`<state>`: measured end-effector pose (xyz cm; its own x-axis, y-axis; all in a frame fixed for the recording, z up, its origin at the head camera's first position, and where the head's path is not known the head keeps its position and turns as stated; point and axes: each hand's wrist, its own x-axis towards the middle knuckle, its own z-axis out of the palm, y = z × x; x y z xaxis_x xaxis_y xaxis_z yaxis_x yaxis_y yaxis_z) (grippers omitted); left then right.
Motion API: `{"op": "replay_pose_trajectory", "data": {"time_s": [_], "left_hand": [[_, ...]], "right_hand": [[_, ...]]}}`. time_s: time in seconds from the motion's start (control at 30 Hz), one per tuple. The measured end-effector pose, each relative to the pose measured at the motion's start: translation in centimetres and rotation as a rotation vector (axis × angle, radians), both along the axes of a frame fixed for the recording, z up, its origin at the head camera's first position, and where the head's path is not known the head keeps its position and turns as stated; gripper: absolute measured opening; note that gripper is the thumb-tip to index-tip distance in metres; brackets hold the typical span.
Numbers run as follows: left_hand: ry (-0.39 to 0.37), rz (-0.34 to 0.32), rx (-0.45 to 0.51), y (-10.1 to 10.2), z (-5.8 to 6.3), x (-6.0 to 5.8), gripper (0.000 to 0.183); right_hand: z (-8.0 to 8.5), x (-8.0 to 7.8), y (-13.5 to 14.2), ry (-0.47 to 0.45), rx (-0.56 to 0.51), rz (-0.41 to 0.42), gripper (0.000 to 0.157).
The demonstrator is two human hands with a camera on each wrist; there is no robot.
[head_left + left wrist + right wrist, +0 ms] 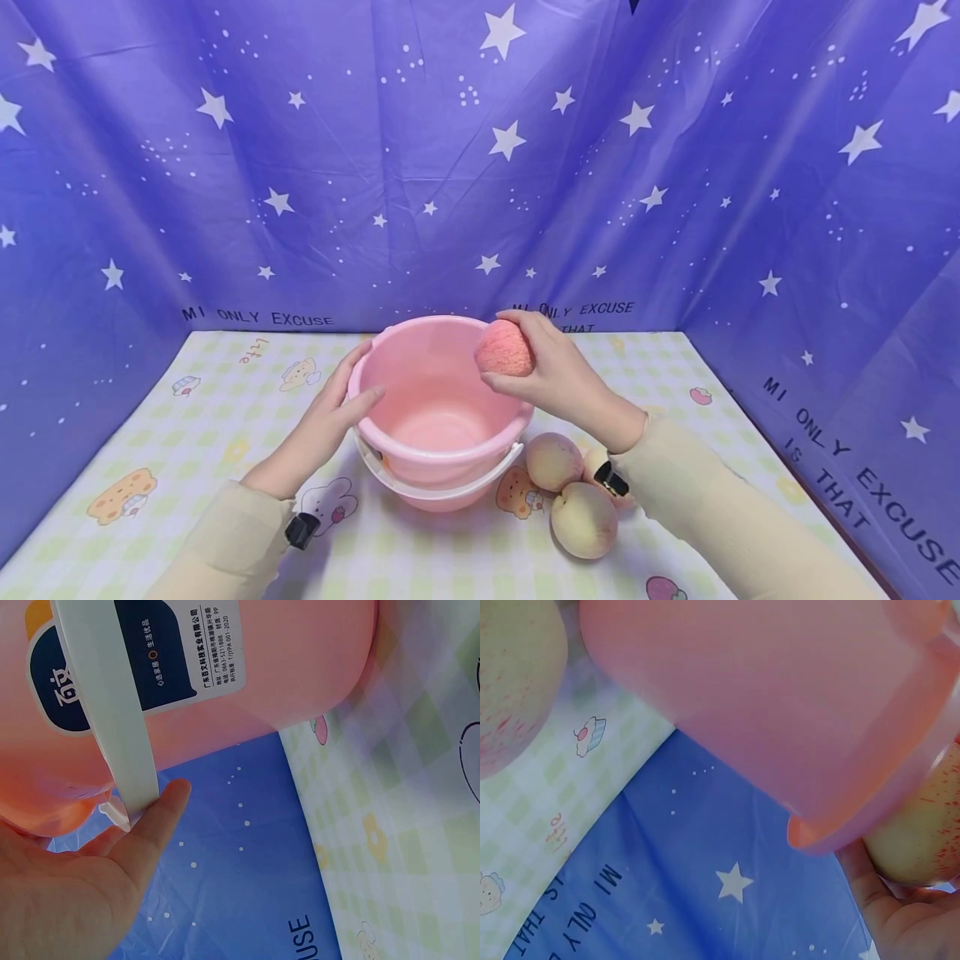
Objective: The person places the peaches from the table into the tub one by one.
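Observation:
A pink bucket stands upright on the table, and nothing shows inside it. My left hand grips its left rim, thumb over the inside and fingers along the outside. The white bucket handle hangs down the front, close to that hand in the left wrist view. My right hand holds a reddish peach between thumb and fingers, above the right rim. In the right wrist view this peach shows a yellowish side and is partly hidden by the rim.
To the bucket's right, under my right forearm, lie two peaches and another peach partly covered by the sleeve. A checked cloth covers the table. Blue star-printed curtains stand behind and at both sides.

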<state>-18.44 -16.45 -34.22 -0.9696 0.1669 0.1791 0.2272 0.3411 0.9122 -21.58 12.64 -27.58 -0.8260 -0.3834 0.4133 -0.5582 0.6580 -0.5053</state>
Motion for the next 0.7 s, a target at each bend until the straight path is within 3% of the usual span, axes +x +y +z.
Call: {"op": "replay_pose_trajectory", "data": {"time_s": [0.7], "left_hand": [[-0.001,0.017,-0.017,0.0,-0.1,-0.1,0.068]], "right_hand": [[-0.4,-0.6,-2.2,0.009,0.053,0.086,0.071]]}}
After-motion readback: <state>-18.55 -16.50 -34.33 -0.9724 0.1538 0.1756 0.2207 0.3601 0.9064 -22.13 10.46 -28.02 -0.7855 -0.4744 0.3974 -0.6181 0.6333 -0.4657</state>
